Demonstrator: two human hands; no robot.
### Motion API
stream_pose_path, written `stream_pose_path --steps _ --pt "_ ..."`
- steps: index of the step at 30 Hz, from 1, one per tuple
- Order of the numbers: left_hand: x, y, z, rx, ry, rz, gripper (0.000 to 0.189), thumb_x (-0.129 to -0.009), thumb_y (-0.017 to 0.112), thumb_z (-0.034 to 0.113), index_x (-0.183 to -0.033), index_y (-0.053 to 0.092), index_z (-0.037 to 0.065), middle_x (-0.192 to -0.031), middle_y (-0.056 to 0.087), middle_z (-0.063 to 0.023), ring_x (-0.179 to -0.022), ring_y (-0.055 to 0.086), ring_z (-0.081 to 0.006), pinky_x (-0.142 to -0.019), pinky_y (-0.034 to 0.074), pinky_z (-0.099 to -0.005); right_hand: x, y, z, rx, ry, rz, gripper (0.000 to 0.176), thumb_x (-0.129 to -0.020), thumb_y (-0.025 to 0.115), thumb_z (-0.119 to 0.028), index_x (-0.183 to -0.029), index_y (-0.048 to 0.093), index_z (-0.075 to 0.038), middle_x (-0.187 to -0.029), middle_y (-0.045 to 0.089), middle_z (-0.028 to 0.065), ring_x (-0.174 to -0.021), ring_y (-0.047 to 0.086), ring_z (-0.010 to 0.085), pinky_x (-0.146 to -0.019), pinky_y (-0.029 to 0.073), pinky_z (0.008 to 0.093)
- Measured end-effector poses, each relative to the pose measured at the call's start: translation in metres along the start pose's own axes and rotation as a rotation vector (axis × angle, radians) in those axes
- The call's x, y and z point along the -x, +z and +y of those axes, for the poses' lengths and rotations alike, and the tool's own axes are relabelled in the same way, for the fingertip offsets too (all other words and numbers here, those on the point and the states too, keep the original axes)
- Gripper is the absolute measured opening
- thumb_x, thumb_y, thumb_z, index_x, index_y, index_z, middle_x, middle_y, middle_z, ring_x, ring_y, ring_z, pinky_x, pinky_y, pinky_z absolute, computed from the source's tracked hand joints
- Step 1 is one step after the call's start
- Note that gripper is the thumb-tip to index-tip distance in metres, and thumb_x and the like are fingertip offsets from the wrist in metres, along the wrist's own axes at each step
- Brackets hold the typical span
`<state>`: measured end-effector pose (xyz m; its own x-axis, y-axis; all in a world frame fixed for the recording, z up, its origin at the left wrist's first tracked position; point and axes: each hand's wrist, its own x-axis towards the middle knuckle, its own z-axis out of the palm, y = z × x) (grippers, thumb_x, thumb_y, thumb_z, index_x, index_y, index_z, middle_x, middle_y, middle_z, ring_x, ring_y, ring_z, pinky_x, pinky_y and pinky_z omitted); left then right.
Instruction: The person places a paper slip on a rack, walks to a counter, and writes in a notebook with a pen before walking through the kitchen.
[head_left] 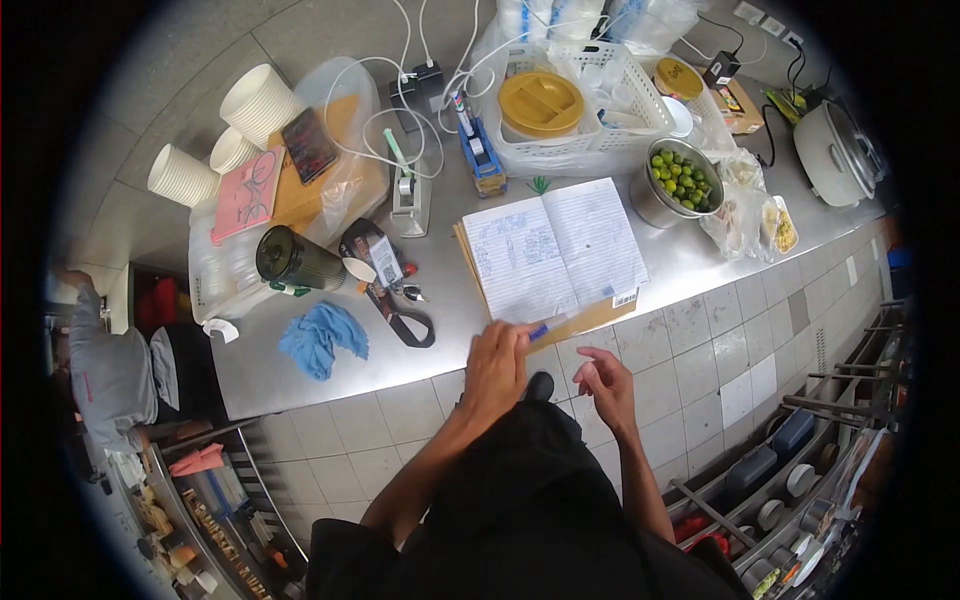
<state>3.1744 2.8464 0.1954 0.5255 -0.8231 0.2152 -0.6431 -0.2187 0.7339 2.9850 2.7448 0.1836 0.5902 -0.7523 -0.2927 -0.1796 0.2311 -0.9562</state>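
An open notebook (pixel 590 235) with lined, handwritten pages lies near the front edge of the steel table, on a brown folder or board with a barcode label. At the notebook's lower edge my left hand (pixel 497 370) is closed around a pen (pixel 539 330) with a blue end; the rest of the pen is partly hidden or blurred. My right hand (pixel 606 388) hovers just off the table's front edge, above the floor. Its fingers are loosely bent and apart, and it holds nothing.
Left on the table (pixel 440 270) are a blue cloth (pixel 322 340), a dark tumbler (pixel 298 260), a lanyard (pixel 405 325) and a tape dispenser (pixel 411 200). A pot of limes (pixel 650 200) and a rice cooker (pixel 825 155) stand right. A person (pixel 110 360) is far left.
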Motion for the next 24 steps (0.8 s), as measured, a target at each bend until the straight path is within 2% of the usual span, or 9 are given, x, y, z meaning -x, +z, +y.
stream_pose_path --steps 3,7,9,12,15,17,18,22,24 --pt "0.022 0.006 0.028 0.059 0.010 -0.057 0.013 -0.096 0.056 0.008 -0.108 0.062 0.005 -0.094 0.060 -0.0127 -0.090 0.058 -0.0332 -0.079 0.044 -0.0424 -0.002 -0.001 -0.004 -0.217 -0.035 -0.098 0.025 -0.100 0.063 -0.020 -0.116 0.064 -0.001 -0.078 0.064 0.0037 -0.064 0.056 0.0079 -0.058 0.044 0.0234" --pt "0.037 0.017 0.039 0.139 -0.024 -0.121 0.015 -0.097 0.057 0.011 -0.110 0.062 0.006 -0.096 0.061 -0.0122 -0.094 0.060 -0.0330 -0.083 0.045 -0.0412 -0.007 -0.003 -0.010 -0.081 -0.015 -0.177 0.021 -0.099 0.063 -0.018 -0.114 0.063 -0.002 -0.078 0.065 0.0039 -0.063 0.056 0.0077 -0.058 0.044 0.0228" --pt "0.033 0.017 0.040 0.145 -0.030 -0.101 0.020 -0.097 0.058 0.017 -0.114 0.063 0.007 -0.099 0.062 -0.0128 -0.096 0.061 -0.0333 -0.080 0.046 -0.0438 -0.012 -0.007 -0.002 -0.108 -0.021 -0.091 0.019 -0.098 0.066 -0.016 -0.108 0.064 -0.001 -0.081 0.069 0.0051 -0.063 0.058 0.0072 -0.058 0.044 0.0215" --pt "0.017 0.018 0.038 0.032 -0.068 -0.015 0.029 -0.098 0.059 0.018 -0.126 0.061 0.010 -0.100 0.062 -0.0121 -0.093 0.061 -0.0309 -0.084 0.047 -0.0397 -0.019 -0.020 -0.002 -0.100 -0.090 -0.045 0.018 -0.098 0.066 -0.016 -0.105 0.064 0.000 -0.082 0.070 0.0062 -0.064 0.059 0.0079 -0.058 0.044 0.0217" --pt "-0.010 0.022 0.025 -0.010 -0.100 -0.003 0.043 -0.097 0.058 0.025 -0.137 0.055 0.009 -0.100 0.066 -0.0134 -0.096 0.063 -0.0338 -0.082 0.049 -0.0440 -0.024 -0.040 -0.009 -0.085 -0.128 -0.075 0.018 -0.097 0.067 -0.016 -0.104 0.063 0.000 -0.083 0.070 0.0071 -0.065 0.061 0.0088 -0.059 0.045 0.0224" --pt "-0.031 0.024 0.015 -0.065 -0.222 -0.101 0.050 -0.097 0.057 0.026 -0.144 0.048 0.010 -0.095 0.069 -0.0158 -0.089 0.066 -0.0368 -0.078 0.051 -0.0485 -0.025 -0.051 -0.013 -0.095 -0.146 -0.069 0.017 -0.097 0.067 -0.015 -0.104 0.062 0.000 -0.083 0.070 0.0075 -0.066 0.062 0.0095 -0.060 0.045 0.0228" --pt "-0.042 0.022 0.013 -0.220 -0.281 -0.264 0.057 -0.097 0.056 0.029 -0.148 0.042 0.010 -0.091 0.070 -0.0181 -0.083 0.068 -0.0391 -0.075 0.052 -0.0521 -0.026 -0.054 -0.015 -0.106 -0.156 -0.059 0.016 -0.096 0.068 -0.013 -0.103 0.062 0.000 -0.083 0.070 0.0078 -0.067 0.063 0.0103 -0.060 0.046 0.0232" --pt "-0.054 0.034 0.018 -0.299 -0.169 -0.258 0.058 -0.096 0.055 0.031 -0.148 0.041 0.010 -0.092 0.071 -0.0196 -0.085 0.068 -0.0387 -0.075 0.053 -0.0518 -0.024 -0.065 -0.017 -0.175 -0.249 -0.032 0.010 -0.093 0.067 -0.004 -0.095 0.059 0.002 -0.082 0.068 0.0112 -0.066 0.062 0.0141 -0.061 0.047 0.0257" --pt "-0.052 0.038 0.021 -0.338 -0.211 -0.264 0.058 -0.096 0.056 0.031 -0.148 0.042 0.009 -0.094 0.071 -0.0192 -0.085 0.068 -0.0384 -0.075 0.053 -0.0513 -0.021 -0.069 -0.016 -0.141 -0.227 -0.032 0.009 -0.093 0.066 -0.003 -0.095 0.059 0.002 -0.082 0.068 0.0112 -0.066 0.062 0.0140 -0.062 0.048 0.0260"
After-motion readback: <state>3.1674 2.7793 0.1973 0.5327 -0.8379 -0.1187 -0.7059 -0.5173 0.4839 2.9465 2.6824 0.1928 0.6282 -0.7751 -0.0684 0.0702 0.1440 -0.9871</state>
